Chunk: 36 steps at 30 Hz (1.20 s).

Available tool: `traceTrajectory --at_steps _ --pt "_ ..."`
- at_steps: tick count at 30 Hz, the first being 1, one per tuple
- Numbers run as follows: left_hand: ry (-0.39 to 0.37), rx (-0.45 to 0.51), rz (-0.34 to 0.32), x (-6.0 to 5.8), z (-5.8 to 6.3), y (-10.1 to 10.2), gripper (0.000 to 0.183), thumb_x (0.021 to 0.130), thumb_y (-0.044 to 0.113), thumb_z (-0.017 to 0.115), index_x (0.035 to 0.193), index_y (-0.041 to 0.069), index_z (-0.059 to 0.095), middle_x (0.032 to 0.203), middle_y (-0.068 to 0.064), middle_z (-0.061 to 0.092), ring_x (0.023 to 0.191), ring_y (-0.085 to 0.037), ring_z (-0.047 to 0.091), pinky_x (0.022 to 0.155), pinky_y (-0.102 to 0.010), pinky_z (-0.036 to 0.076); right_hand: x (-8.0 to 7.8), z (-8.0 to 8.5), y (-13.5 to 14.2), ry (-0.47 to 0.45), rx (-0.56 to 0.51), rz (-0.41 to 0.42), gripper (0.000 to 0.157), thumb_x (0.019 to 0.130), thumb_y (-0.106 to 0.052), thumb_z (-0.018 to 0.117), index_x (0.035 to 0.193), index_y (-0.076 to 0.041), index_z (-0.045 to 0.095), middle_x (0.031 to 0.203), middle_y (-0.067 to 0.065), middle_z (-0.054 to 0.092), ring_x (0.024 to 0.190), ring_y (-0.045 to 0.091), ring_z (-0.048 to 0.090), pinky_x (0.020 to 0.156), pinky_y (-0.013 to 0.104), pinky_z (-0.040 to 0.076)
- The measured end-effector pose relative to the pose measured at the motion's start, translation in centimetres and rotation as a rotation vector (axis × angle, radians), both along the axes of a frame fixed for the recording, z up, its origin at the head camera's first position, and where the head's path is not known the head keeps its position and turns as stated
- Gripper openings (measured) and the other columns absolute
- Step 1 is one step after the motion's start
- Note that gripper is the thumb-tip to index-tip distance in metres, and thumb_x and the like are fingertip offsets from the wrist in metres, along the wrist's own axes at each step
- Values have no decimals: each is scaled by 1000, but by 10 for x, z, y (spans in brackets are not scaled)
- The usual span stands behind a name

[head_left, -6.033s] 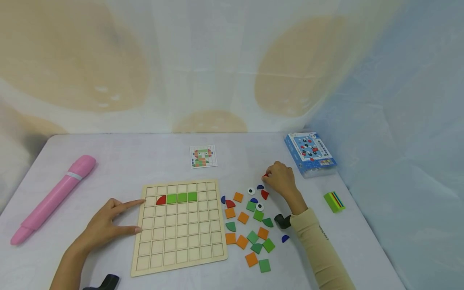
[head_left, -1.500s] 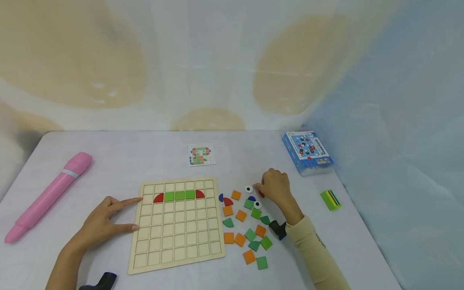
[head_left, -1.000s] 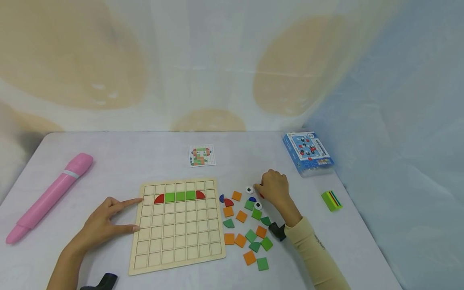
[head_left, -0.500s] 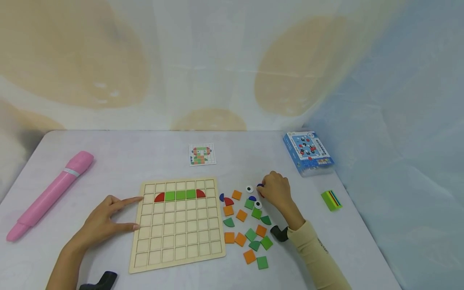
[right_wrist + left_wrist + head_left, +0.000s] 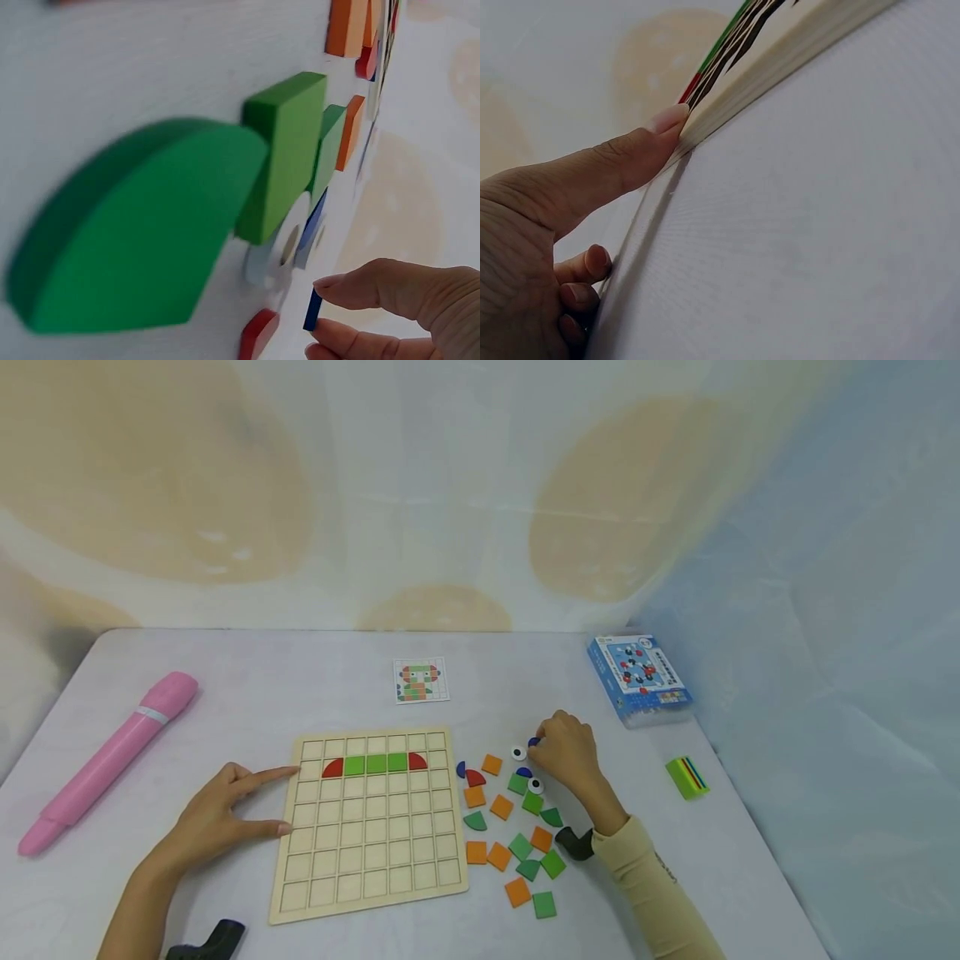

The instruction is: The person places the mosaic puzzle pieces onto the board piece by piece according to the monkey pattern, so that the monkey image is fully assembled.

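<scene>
My right hand (image 5: 567, 750) pinches a small blue half-circle tile (image 5: 534, 742) between thumb and fingertips, low over the loose tiles. In the right wrist view the blue tile (image 5: 313, 309) is edge-on, with a red tile (image 5: 259, 334) nearby. My left hand (image 5: 213, 817) stretches thumb and index finger against the left edge of a wooden grid board (image 5: 373, 860). Its thumb (image 5: 649, 146) touches the board's side in the left wrist view. Three green squares (image 5: 376, 764) lie in a row on the board, flanked by a red quarter-circle (image 5: 333, 768) and another red quarter-circle (image 5: 417, 762).
Loose orange squares (image 5: 502, 807), green tiles (image 5: 552, 864) and two eye discs (image 5: 518, 752) lie right of the board. Behind it is a pattern card (image 5: 422, 681). A blue box (image 5: 640, 678), a green block (image 5: 686, 777) and a pink tube-shaped object (image 5: 108, 764) surround these.
Since the oldest frame, the second red quarter-circle has come to lie at the row's right end. The right hand then returned to the loose tiles and took the blue half-circle. The left hand stays put.
</scene>
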<state>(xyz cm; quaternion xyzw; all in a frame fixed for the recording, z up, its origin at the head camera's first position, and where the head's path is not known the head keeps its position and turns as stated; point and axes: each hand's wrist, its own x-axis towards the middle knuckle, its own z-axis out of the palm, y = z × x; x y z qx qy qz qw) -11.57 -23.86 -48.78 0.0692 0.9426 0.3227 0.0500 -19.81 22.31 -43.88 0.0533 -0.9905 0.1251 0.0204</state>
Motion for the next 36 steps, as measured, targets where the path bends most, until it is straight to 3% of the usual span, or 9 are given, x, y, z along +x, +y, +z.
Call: traceTrajectory --at_steps 13,25,36 --pt "-9 -8 0 -1 1 0 82 67 50 87 139 22 59 93 -7 40 81 -20 37 69 -31 29 2 15 -50 -16 6 95 24 78 -21 82 93 -3 77 94 9 65 91 26 61 93 51 45" --pt "18 8 -8 -2 -3 -2 80 68 49 87 138 22 60 93 -7 40 81 -19 37 69 -31 28 9 22 -135 26 8 403 19 80 -24 79 92 -10 77 95 2 66 90 20 62 91 45 47" --pt "40 21 -25 0 -2 -1 77 68 49 87 136 23 61 92 -5 40 79 -17 36 67 -30 29 29 20 -208 -75 -13 594 18 84 -27 75 98 -16 77 102 -4 66 91 11 60 89 34 45"
